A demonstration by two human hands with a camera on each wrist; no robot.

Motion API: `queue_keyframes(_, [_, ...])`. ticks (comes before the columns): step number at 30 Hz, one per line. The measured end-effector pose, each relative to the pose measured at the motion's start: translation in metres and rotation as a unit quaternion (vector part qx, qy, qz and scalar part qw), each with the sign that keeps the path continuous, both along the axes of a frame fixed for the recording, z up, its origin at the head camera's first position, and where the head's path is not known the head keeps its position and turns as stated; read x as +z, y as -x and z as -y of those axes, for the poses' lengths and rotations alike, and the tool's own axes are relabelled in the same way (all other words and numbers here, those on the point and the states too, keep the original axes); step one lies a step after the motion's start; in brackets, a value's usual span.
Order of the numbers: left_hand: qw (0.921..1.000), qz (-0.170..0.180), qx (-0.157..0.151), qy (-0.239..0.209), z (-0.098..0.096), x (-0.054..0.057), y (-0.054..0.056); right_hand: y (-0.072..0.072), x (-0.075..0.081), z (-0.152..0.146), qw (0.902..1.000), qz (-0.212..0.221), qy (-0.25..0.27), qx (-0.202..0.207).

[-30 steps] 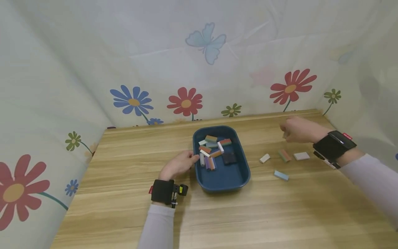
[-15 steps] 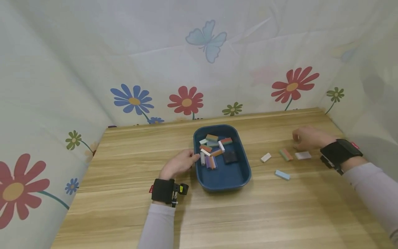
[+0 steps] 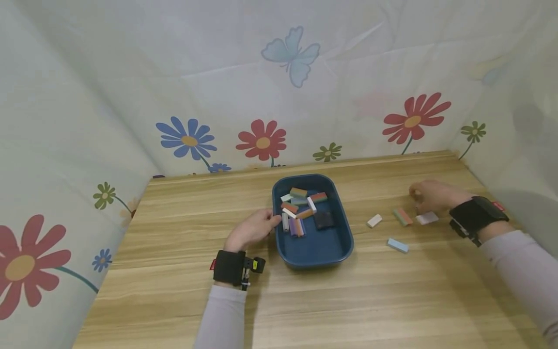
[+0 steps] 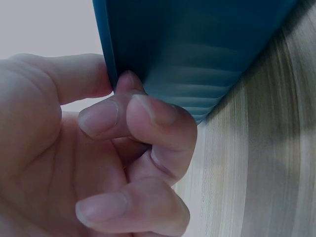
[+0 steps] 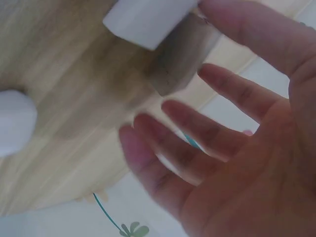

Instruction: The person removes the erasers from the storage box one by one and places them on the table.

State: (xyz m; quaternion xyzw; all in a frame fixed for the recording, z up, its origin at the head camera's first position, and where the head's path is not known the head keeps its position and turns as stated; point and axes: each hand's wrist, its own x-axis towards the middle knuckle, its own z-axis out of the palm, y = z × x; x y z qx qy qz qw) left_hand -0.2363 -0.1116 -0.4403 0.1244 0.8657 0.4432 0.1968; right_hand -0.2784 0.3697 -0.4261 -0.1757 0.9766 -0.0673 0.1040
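Observation:
A dark blue tray stands mid-table, holding several coloured blocks and a dark square piece. The thumb and fingertips of my left hand pinch its left wall; the left wrist view shows the other fingers curled under that wall. My right hand is low over the table, its fingers at a white block. In the right wrist view its fingers are spread and fairly straight, the thumb tip touching the corner of a white block. A grey-brown shape lies beside that block, partly between thumb and fingers.
Near the right hand lie an orange-and-green block, a small white block and a light blue block. Flower-printed curtains enclose the wooden table at the back and sides.
My right hand has moved to the right and down to the white block, its fingers now right at it. The left hand stays at the tray's side.

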Motion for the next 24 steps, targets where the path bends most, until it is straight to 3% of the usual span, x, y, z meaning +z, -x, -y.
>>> queue_keyframes(6, [0.9999,0.008,-0.001,-0.011,-0.001,0.001,0.000,0.000,0.022,-0.003,0.9995,-0.004,-0.014,-0.030])
queue_keyframes(13, [1.0000,0.003,0.003,-0.004,0.000,0.001,0.000,-0.001,0.059,0.016,0.9949,-0.089,-0.046,0.013])
queue_keyframes(24, [0.9999,0.006,0.002,-0.015,-0.001,0.001,-0.001,-0.021,0.097,0.090,0.9869,-0.133,-0.054,0.073])
